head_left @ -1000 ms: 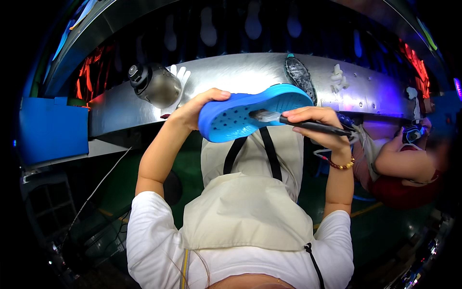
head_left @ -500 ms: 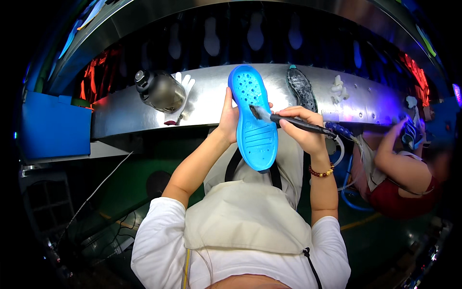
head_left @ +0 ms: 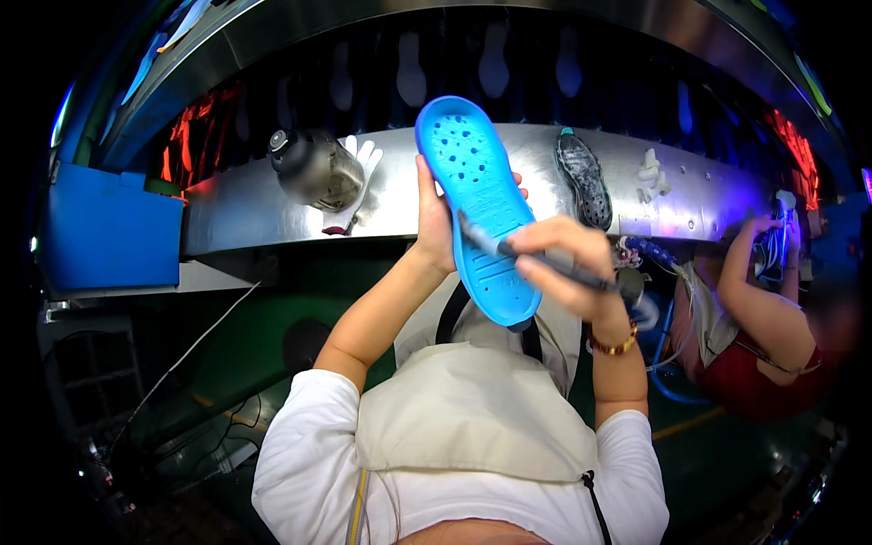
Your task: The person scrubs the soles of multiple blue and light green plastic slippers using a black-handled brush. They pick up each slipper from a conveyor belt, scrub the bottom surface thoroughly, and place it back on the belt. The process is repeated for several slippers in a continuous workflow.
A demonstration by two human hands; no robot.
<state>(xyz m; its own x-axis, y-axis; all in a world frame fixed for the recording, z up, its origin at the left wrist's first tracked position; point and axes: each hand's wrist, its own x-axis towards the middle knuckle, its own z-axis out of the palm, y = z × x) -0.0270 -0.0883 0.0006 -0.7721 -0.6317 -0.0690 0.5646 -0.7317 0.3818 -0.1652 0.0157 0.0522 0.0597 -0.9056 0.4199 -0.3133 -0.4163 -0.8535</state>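
A bright blue shoe sole [head_left: 465, 162], with holes in its wider far part and ridges toward the near end, is tilted up in front of me. My left hand [head_left: 436, 218] grips it from the left edge, with fingertips showing past its right edge. In my right hand [head_left: 574, 263] is a dark-handled brush [head_left: 486, 241], its bristles on the middle of the sole's inner face. Motion blurs the right hand and the brush. On the bench beyond, right of the blue sole, lies a dark sole [head_left: 583, 178] with whitish patches.
A metal bench [head_left: 245, 204] runs across in front. On it are a dark bottle [head_left: 318, 173], a white glove [head_left: 361, 173] and small white pieces [head_left: 652, 174]. Behind it, a row of soles [head_left: 411, 71] stands in the dark. At the right, a co-worker's arm [head_left: 758, 291] reaches toward the bench.
The brush has moved down along the sole toward its near end. The sole has turned slightly, its far end leaning more to the left. My left hand keeps its hold.
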